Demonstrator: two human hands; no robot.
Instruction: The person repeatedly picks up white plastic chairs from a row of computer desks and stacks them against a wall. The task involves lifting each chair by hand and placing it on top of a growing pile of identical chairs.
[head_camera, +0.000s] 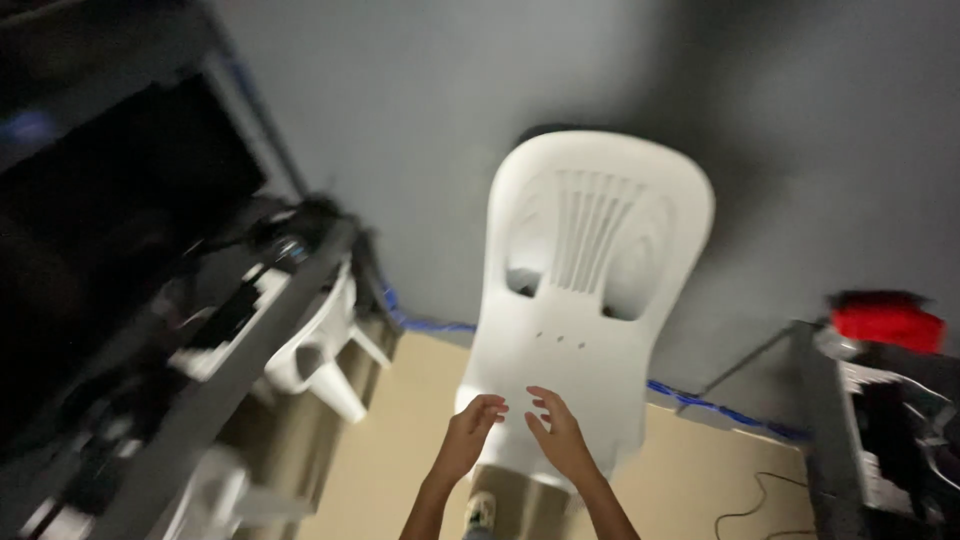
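Hands, left hand (470, 432) and right hand (558, 437), open, fingers touching white plastic chair (590, 290) seat.

A dim workroom; dark equipment racks (150, 330), grey wall (420, 120), white plastic chair (590, 300).

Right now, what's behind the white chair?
Behind the chair there is a grey wall, with a blue cable running along its base. Both hands, left and right, reach at the seat. The backrest hides the wall directly behind it.
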